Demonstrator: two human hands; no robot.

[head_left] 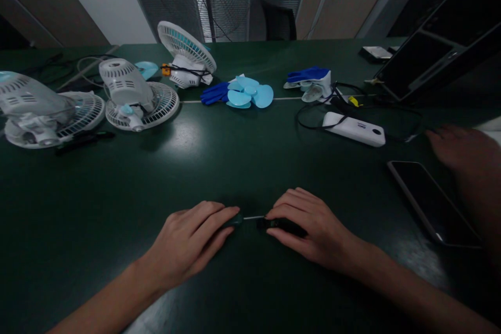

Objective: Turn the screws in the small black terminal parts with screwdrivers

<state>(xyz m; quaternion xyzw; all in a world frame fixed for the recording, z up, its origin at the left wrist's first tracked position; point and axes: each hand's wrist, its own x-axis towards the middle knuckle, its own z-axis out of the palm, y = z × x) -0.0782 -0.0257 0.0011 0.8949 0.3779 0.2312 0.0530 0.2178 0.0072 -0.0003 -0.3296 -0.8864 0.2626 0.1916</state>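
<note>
Low over the green table, my left hand (191,240) is closed on the dark green handle of a screwdriver (235,220). The screwdriver's thin metal shaft points right, toward my right hand (309,227). That hand is wrapped round a black, elongated object (287,226), most of it covered by the fingers. The shaft's end reaches the near end of the black object beside my right fingertips; whether it touches is too small to tell.
White fan heads (129,94) stand at the left. Light blue fan blades (250,93), work gloves (311,82) and a white device (354,128) with a cord lie farther back. At right are a phone (432,203) and another person's hand (465,151).
</note>
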